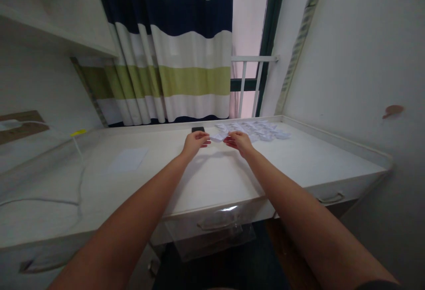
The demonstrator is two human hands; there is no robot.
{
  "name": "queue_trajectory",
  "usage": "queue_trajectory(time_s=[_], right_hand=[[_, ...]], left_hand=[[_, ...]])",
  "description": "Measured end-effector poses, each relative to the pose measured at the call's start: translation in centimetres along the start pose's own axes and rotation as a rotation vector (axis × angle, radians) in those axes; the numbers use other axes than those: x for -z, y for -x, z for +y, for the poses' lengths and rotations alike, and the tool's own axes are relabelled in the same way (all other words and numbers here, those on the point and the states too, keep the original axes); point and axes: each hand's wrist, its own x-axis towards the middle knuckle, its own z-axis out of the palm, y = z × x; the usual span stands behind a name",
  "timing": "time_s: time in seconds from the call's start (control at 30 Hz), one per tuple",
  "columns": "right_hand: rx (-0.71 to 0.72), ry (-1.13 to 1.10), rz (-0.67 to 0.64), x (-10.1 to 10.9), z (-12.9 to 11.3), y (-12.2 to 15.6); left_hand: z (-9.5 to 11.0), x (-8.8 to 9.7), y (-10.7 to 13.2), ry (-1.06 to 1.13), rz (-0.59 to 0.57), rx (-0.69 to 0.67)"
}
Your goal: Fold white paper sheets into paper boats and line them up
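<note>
Between my two hands is a small folded piece of white paper point(217, 137), raised above the desk. My left hand point(195, 143) pinches its left end, and my right hand point(239, 142) pinches its right end. Its exact folded shape is too small to make out. Just behind, to the right, several folded white papers point(262, 129) lie spread in a group on the desk. A small black object point(198, 129) lies behind my left hand. Off to the left, a flat white sheet of paper point(129, 159) rests on the desk.
The white desk point(212, 179) has a raised rim at the back and right. A white cable point(79, 183) runs over its left side. Clear plastic point(212, 237) hangs at the front drawer. A striped curtain point(195, 51) and a white rail point(254, 59) stand behind.
</note>
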Motion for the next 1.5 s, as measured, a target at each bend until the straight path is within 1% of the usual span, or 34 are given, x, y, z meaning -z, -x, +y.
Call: queue_trajectory(time_s=[0.07, 0.17, 0.23, 0.33, 0.5, 0.7, 0.8, 0.87, 0.93, 1.0, 1.1, 1.2, 1.3, 1.47, 1.5], right_hand=[[-0.01, 0.012, 0.031, 1.3, -0.8, -0.7], [0.009, 0.023, 0.037, 3.6, -2.0, -1.8], [0.03, 0.041, 0.057, 5.3, -2.8, -2.8], [0.04, 0.08, 0.123, 7.7, -4.0, -4.5], [0.048, 0.11, 0.182, 11.9, -6.6, -7.8], [0.076, 0.14, 0.274, 17.6, -10.2, -12.3], [0.081, 0.166, 0.315, 20.4, -11.7, -14.5], [0.087, 0.179, 0.34, 22.0, -12.3, -15.9], [0.094, 0.197, 0.37, 23.6, -12.4, -17.3], [0.095, 0.213, 0.404, 25.1, -12.1, -18.7], [0.086, 0.217, 0.463, 27.0, -11.0, -20.8], [0.07, 0.234, 0.496, 28.8, -9.4, -22.7], [0.041, 0.259, 0.516, 30.4, -7.7, -24.5], [-0.05, 0.375, 0.559, 32.7, -5.7, -27.4], [-0.061, 0.406, 0.548, 33.0, -5.5, -27.9]], left_hand=[[0.1, -1.4, -1.1, 0.004, -0.027, 0.001], [0.3, -3.8, -2.7, -0.02, -0.085, 0.003], [0.3, -5.6, -3.9, -0.039, -0.119, 0.007], [0.4, -8.5, -6.0, -0.052, -0.151, -0.009], [0.3, -13.9, -10.5, -0.1, -0.206, -0.031], [-0.1, -20.7, -16.2, -0.152, -0.293, -0.024], [-0.5, -23.9, -18.9, -0.239, -0.312, -0.069], [-0.9, -25.9, -20.6, -0.333, -0.309, -0.142], [-1.4, -27.7, -22.2, -0.438, -0.309, -0.23], [-2.1, -29.3, -23.5, -0.528, -0.316, -0.288], [-3.4, -31.3, -25.2, -0.63, -0.345, -0.32], [-4.8, -32.8, -26.5, -0.741, -0.376, -0.337], [-6.1, -33.5, -27.4, -0.869, -0.42, -0.368], [-7.4, -33.8, -28.4, -1.05, -0.504, -0.44], [-7.6, -33.9, -28.5, -1.085, -0.519, -0.451]])
